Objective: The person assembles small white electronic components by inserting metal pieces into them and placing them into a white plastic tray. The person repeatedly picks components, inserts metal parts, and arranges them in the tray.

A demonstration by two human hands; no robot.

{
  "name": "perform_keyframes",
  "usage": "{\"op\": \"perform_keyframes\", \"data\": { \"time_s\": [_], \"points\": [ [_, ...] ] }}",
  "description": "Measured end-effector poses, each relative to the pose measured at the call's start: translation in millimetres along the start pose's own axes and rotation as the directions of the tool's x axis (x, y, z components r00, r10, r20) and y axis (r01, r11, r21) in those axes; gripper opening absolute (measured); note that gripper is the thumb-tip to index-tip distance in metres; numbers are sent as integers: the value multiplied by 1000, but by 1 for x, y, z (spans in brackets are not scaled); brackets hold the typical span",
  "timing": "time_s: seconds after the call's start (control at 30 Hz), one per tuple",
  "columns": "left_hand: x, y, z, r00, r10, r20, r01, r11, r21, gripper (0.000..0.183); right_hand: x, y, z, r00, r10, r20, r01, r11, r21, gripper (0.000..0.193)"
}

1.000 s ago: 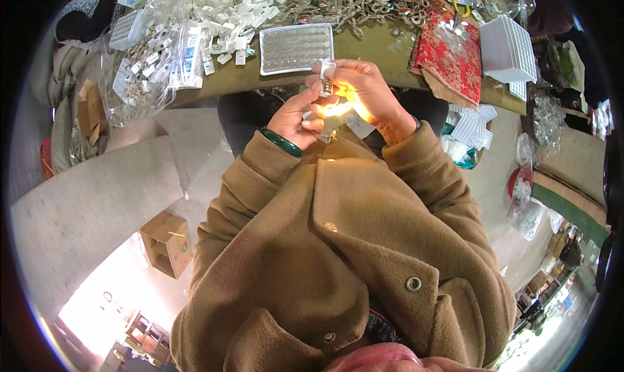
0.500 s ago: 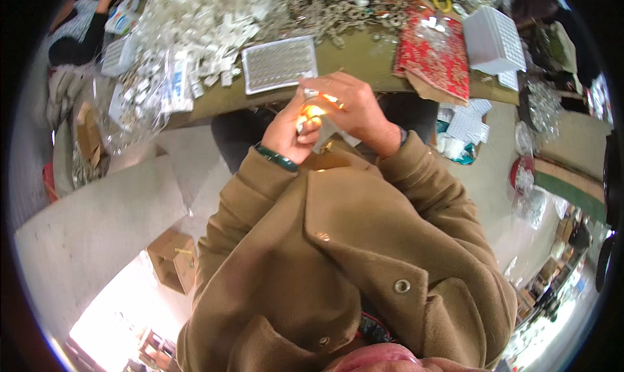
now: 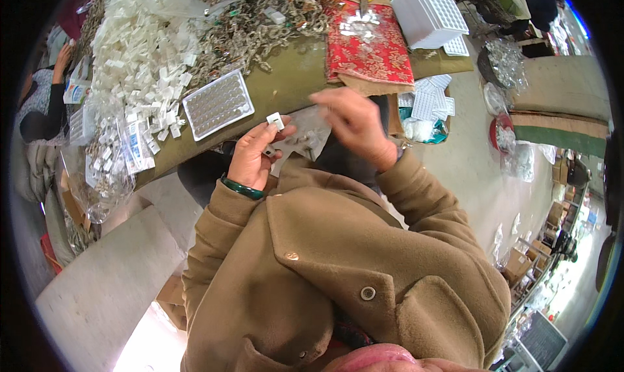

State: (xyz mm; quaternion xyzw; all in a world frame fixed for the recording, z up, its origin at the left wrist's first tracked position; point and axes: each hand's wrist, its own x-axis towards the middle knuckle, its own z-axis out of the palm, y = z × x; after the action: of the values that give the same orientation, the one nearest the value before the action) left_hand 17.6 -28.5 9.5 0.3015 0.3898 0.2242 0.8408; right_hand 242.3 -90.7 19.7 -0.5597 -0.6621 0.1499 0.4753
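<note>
My left hand (image 3: 250, 157) pinches a small white square piece (image 3: 275, 120) between thumb and fingers, in front of the table edge. Something small and pale also shows lower in its curled fingers, too little to name. My right hand (image 3: 357, 125) hangs apart from it, over to the right near the red patterned cloth (image 3: 377, 63); motion smears its fingers, and I see nothing certain in them. Just beyond my left hand, a white-rimmed tray (image 3: 225, 126) with rows of round greyish cells lies on the table.
White small pieces (image 3: 140, 79) heap at the left, beside a clear plastic bag (image 3: 97, 183). A tangled grey-brown pile (image 3: 253, 37) lies behind the tray. Yellow-handled scissors (image 3: 364, 1) and stacked white trays (image 3: 426, 14) stand far right. Another person's hand (image 3: 63, 60) shows far left.
My hands were together around a bright orange glow; now they are apart, the right one moved right, and the white piece shows in the left. The glow is gone. The view has shifted.
</note>
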Motion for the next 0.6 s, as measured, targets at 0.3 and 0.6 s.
{"op": "perform_keyframes", "data": {
  "time_s": [0.3, 0.6],
  "points": [
    [26, 1, 21, 993, -12, 118, 23, 995, -92, 27, 26, 66, -72, 958, 246, -147, -281, 908, -312, 15],
    [28, -7, 24, 996, -23, 88, 32, 995, -97, 27, 52, 73, -34, 982, 187, -5, -167, 864, -476, 16]
  ]
}}
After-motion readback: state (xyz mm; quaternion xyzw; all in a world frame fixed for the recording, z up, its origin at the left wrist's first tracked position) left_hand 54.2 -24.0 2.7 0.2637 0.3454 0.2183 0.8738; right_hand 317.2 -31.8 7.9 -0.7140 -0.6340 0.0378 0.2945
